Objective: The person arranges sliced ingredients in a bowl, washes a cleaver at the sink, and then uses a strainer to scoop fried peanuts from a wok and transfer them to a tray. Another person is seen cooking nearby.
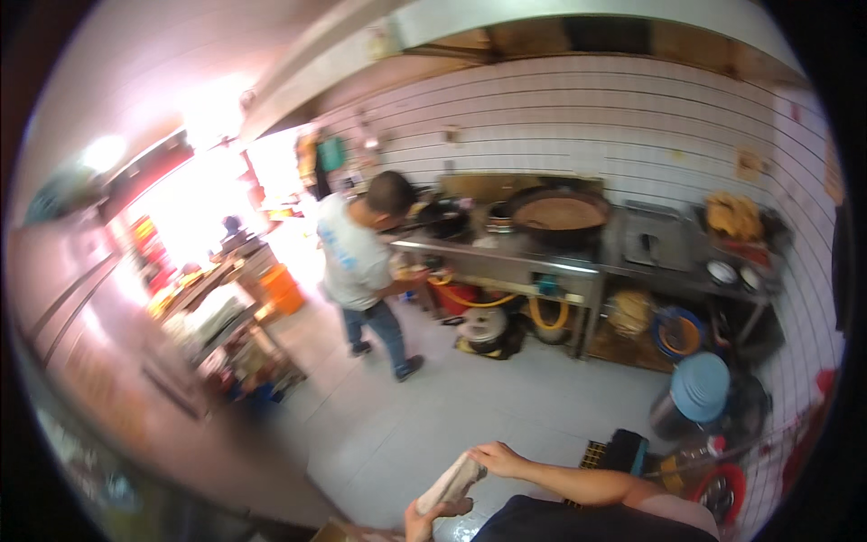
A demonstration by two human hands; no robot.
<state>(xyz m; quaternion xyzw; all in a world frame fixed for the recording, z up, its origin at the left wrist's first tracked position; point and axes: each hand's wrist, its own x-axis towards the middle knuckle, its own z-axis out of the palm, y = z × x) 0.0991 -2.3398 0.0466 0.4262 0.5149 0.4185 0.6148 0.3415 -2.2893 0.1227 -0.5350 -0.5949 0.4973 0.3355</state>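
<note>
In front of my body I hold a long, pale beige piece, perhaps a folded cloth (452, 482); blur leaves its kind unsettled. My right hand (499, 460) grips its upper end with the arm stretched across from the right. Lower down, at the bottom edge of the view, my left hand (425, 520) is closed around the other end. The piece slants between the two hands, above the grey tiled floor (406, 433).
A person (359, 264) in a pale T-shirt stands at a steel stove counter (488, 261). A large wok (562, 213) sits on it. Blue buckets (701, 389) stand at right, near a red basin (721, 498). A laden table (223, 318) and orange crate (281, 288) are left.
</note>
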